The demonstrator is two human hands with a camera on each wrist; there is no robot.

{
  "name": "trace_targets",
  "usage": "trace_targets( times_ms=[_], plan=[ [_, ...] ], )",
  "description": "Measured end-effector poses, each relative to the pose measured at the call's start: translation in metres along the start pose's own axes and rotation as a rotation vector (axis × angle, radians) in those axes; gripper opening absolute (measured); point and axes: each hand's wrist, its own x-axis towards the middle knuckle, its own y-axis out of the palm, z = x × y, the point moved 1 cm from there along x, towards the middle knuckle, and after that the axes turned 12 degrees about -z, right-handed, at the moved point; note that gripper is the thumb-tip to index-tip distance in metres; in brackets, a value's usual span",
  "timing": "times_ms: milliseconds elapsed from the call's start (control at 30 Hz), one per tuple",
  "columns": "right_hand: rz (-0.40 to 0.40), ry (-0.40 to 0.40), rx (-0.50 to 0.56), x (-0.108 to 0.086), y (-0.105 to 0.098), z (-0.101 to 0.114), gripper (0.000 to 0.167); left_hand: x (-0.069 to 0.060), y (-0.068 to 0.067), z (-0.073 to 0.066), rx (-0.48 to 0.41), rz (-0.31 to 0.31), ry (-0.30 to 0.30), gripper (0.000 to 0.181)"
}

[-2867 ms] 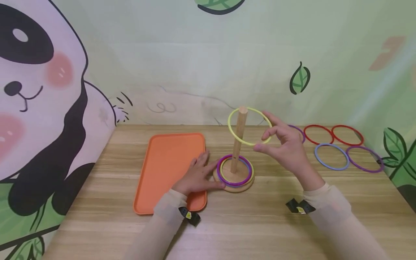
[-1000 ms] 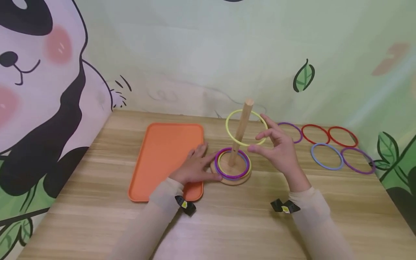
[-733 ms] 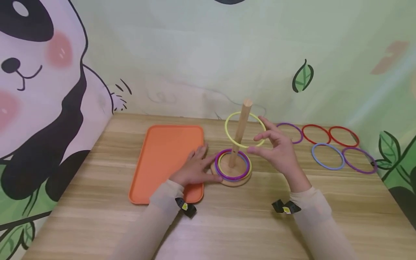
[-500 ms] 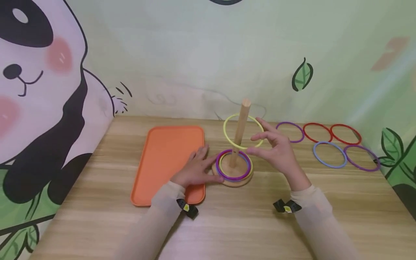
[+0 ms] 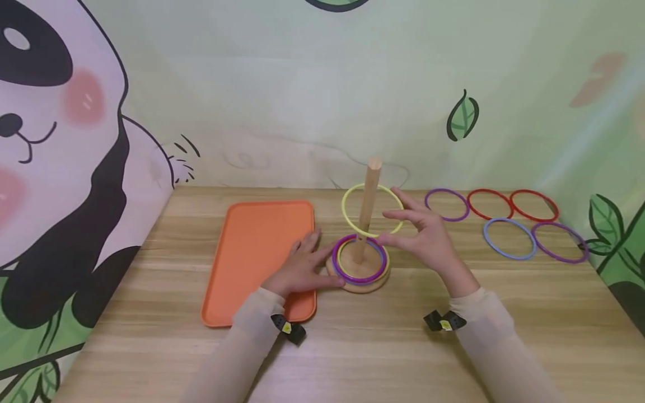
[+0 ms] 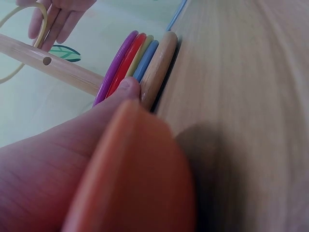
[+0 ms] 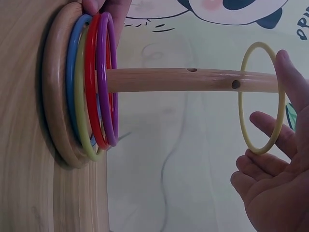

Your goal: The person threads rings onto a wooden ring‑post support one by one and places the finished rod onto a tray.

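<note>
My right hand now pinches the yellow ring lower around the wooden peg, while my left hand, fingers spread, keeps its thumb against the stacked rings.

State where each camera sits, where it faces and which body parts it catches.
Head: on the person's head, facing forward and down over table, orange tray and wooden peg; left hand, right hand and sleeves show.
Left wrist: on that wrist, looking low across the table at stacked rings; left hand close up, right hand upper left.
Right wrist: on that wrist, facing the wooden peg and pinched yellow ring; right hand at right, part of left hand at top.
Both wrist views share wooden peg, rings and both hands.
</note>
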Motion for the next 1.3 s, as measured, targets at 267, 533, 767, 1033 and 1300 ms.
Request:
trace_targets(
  times_ms=[267,533,767,1033,1300],
  plan=[
    [0.023,-0.009,0.003,0.001,-0.003,-0.001,0.046,0.002,-0.001,-0.002,0.005,-0.005,0.004,0.097],
    [0.035,-0.058,0.05,0.003,-0.003,-0.004,0.044,0.004,-0.003,-0.005,0.008,-0.005,0.012,0.098],
    [0.051,-0.048,0.015,0.001,-0.001,-0.006,0.046,0.001,-0.003,-0.003,0.005,-0.008,0.016,0.097],
    [0.086,-0.025,0.0,0.0,0.004,-0.008,0.046,-0.004,-0.002,0.0,0.002,-0.007,-0.004,0.098],
    [0.128,0.016,-0.045,-0.001,0.001,-0.012,0.047,-0.001,-0.003,-0.004,0.006,0.0,0.012,0.096]
  ],
)
